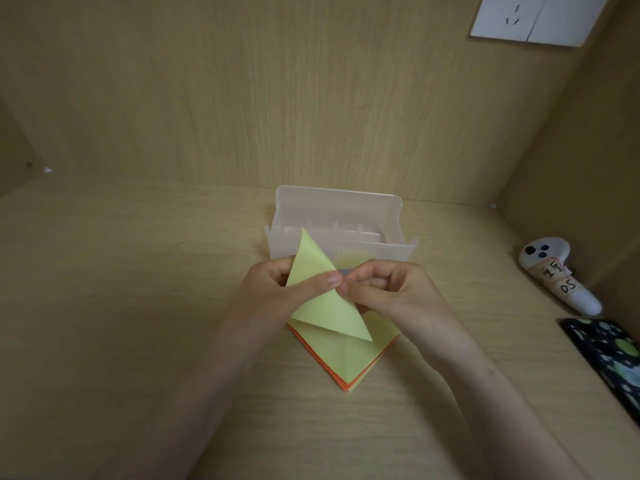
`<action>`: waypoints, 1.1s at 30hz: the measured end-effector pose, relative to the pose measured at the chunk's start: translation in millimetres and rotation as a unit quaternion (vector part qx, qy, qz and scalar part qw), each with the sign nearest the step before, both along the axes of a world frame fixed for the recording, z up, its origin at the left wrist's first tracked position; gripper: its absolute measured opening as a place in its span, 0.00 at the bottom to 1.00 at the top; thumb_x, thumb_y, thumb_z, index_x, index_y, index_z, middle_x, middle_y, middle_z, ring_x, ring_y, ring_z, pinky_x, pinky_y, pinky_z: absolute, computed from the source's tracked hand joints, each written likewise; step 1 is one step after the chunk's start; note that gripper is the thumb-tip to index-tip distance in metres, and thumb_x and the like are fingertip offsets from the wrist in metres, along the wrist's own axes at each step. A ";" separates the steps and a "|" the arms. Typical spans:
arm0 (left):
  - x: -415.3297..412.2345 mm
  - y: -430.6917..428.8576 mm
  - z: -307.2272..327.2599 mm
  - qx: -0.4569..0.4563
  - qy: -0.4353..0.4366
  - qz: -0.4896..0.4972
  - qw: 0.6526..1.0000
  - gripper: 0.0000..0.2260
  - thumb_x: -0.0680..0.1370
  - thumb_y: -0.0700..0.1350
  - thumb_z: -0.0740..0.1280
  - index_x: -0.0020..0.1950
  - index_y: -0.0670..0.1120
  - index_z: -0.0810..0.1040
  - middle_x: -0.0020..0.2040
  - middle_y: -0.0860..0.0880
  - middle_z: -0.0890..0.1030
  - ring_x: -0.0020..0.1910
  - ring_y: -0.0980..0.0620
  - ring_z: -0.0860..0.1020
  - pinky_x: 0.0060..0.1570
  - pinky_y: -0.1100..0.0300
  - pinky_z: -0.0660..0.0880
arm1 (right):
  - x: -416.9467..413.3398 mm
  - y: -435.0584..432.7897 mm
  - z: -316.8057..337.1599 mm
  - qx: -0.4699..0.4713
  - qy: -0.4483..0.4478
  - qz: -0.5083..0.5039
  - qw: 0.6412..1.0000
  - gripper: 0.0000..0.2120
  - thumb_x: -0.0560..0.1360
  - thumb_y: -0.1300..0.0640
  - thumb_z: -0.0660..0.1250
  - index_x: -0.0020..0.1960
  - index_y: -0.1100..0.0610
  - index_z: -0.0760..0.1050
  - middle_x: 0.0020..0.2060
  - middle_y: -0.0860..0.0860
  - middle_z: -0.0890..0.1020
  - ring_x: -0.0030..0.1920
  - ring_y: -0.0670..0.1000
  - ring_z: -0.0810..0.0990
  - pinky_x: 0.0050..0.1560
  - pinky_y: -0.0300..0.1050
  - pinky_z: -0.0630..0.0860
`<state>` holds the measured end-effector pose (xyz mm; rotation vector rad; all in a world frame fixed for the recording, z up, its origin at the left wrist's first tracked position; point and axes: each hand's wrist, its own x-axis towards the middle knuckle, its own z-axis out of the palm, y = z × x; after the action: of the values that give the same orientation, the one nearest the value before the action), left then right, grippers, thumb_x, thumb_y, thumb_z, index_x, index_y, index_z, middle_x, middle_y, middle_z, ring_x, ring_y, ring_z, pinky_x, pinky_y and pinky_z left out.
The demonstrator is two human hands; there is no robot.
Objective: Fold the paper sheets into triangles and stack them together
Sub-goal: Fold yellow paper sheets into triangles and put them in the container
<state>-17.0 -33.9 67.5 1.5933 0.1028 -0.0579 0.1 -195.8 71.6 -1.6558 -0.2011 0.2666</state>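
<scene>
Currently left hand (pixel 273 289) grip clamped on yellow triangle (pixel 322 299), held up over paper stack (pixel 346 362); right hand (pixel 381 289) pinches its edge. Stack sits on counter (pixel 467 393). Risk: edges slip between pinches, crease goes crooked; careless drop skews the stack.

A desk alcove: pale wood-grain desktop (pixel 121 289) boxed in by matching wooden panels (pixel 277 98), white wall socket (pixel 533 19) at upper right.
</scene>
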 end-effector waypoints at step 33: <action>-1.6 13.8 8.4 -0.044 -0.018 0.244 0.969 0.07 0.70 0.48 0.74 0.36 0.46 0.82 0.29 0.56 0.82 0.29 0.60 0.79 0.26 0.70 0.71 | -11.6 -31.9 -11.2 -0.034 -0.033 -0.039 0.998 0.06 0.74 0.65 0.66 0.39 0.64 0.79 0.32 0.57 0.85 0.31 0.46 0.81 0.33 0.37 0.75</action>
<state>-18.6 -20.1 76.0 1.4421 0.4553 0.3447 -11.5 -227.7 60.4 -1.7367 -0.1784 0.1624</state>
